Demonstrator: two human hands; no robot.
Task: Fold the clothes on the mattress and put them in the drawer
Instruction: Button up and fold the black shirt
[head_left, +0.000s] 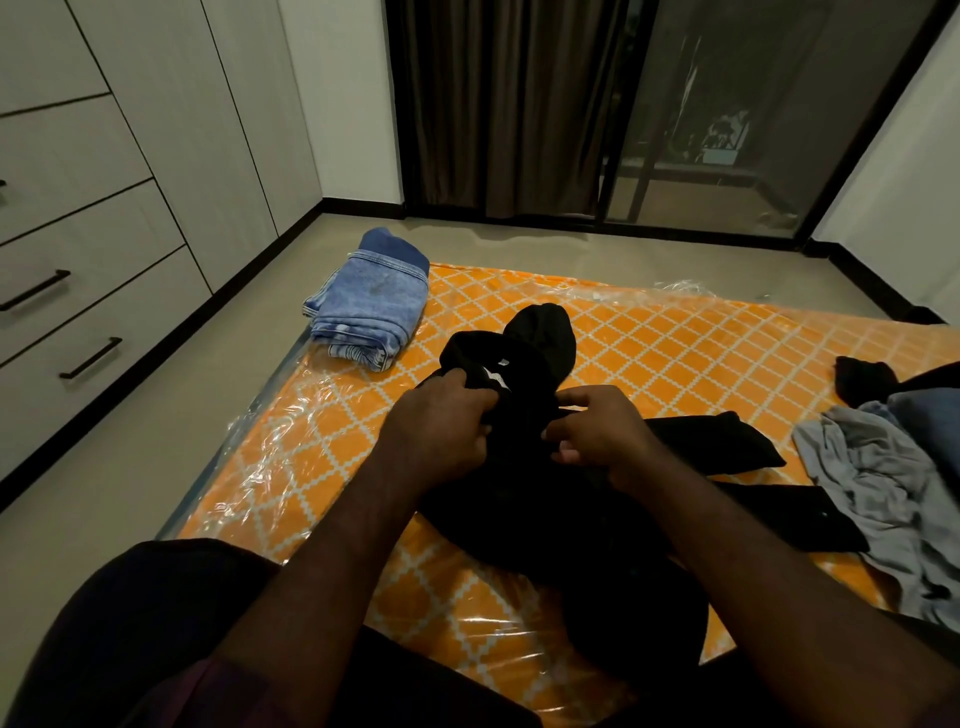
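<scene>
An orange mattress with a white lattice print, wrapped in clear plastic, lies on the pale floor and fills the middle of the view. Along the left wall stands a white cabinet with stacked drawers and black bar handles; all the drawers in view are closed. A dark brown pleated curtain hangs at the far wall.

A crumpled black cloth garment with a small white mark lies on the near middle of the mattress, partly bunched up and raised between the hands. To its right, near the mattress edge, lies a rumpled grey cloth garment, unfolded. At the far left corner of the mattress sits a folded stack of light blue denim jeans, well apart from the black garment.

The left grip, a bare hand, has its fingers curled round a bunch of the black fabric. The right grip, also bare, pinches the same garment between thumb and curled fingers, just beside the left.
</scene>
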